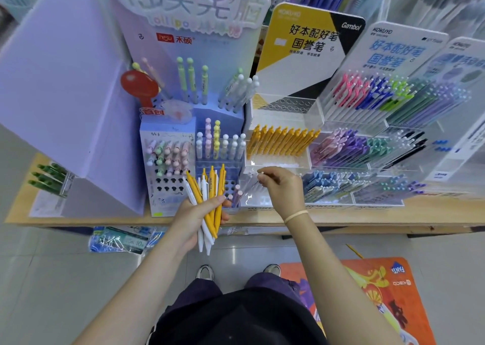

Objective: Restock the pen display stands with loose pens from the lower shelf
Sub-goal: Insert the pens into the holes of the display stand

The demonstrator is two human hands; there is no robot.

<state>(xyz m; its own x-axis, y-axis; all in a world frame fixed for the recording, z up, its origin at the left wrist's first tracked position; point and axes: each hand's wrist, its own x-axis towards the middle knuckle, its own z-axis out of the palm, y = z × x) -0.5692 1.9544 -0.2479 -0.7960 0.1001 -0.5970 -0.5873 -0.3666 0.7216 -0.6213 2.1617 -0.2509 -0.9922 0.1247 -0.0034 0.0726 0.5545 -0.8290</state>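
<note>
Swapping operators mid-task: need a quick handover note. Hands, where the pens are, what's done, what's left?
Left hand: grips a bundle of yellow and white pens, held in front of the shelf edge.
Right hand: pinches one white pen, tip angled down into the clear front tier of the yellow-sign stand.
Done: the yellow pen row on the tier above looks nearly full.
Left: seat this white pen, then place the rest of the bundle; the clear front tier looks mostly unfilled. The lower shelf's loose stock is not clearly visible.
</note>
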